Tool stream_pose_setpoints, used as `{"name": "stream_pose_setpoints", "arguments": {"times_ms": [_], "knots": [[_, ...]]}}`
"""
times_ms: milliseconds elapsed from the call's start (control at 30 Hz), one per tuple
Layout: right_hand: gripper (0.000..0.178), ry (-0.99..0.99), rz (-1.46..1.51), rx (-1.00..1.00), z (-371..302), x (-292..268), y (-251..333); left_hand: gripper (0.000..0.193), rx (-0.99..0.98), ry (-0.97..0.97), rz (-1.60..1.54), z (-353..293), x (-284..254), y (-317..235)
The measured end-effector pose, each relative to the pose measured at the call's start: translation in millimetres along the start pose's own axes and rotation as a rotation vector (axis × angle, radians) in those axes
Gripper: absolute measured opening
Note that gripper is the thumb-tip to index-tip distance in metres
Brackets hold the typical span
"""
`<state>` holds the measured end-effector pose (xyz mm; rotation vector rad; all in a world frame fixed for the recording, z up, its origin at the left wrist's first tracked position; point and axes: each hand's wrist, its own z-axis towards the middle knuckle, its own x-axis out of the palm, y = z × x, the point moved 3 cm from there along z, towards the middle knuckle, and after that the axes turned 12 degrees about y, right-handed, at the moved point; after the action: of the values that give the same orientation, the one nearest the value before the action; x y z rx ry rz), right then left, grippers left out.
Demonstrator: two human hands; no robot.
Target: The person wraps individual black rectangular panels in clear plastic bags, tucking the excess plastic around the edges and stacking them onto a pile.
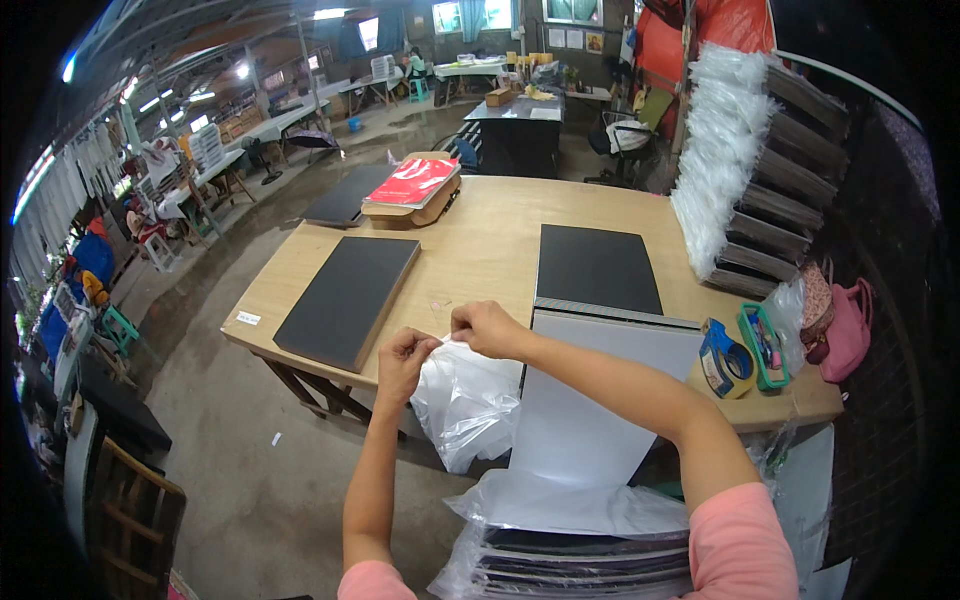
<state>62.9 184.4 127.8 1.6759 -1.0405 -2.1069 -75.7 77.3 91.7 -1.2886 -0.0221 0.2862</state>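
At the table's front edge my left hand (405, 362) and my right hand (490, 330) are close together, fingers pinched on the top of a translucent plastic bag (465, 405). The bag hangs crumpled below them, over the edge. To the left of my hands lies a thick black rectangular block (345, 300) with a brown side. Under my right forearm a pale white board (580, 420) slopes down from the table. Beyond it lies a black rectangular panel (600, 268) with a grey striped strip along its near edge.
A plastic-wrapped stack of dark panels (580, 562) sits below me; another tall stack (770, 200) stands at right. Tape rolls (728, 360) and a green basket (763, 348) of pens occupy the right corner. A red packet (415, 182) rests at the wooden table's (480, 215) far side.
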Motion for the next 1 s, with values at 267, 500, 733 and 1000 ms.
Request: {"name": "stream_pose_setpoints", "arguments": {"times_ms": [267, 500, 733, 1000], "knots": [[0.026, 0.189, 0.201, 0.023, 1, 18, 1, 0.033, -0.354, 1.07, -0.326, -28, 31, 43], [0.035, 1.455, 0.814, -0.415, -141, -2, 59, 0.044, 0.23, 0.961, -0.8, -80, 15, -92], [0.023, 0.98, 1.009, -0.473, -227, -54, 37, 0.029, 0.167, 1.523, -0.072, -87, 92, -94], [0.025, 0.42, 1.237, -1.037, -285, -68, 53, 0.036, 0.241, 1.259, -0.461, -77, 109, -83]]}}
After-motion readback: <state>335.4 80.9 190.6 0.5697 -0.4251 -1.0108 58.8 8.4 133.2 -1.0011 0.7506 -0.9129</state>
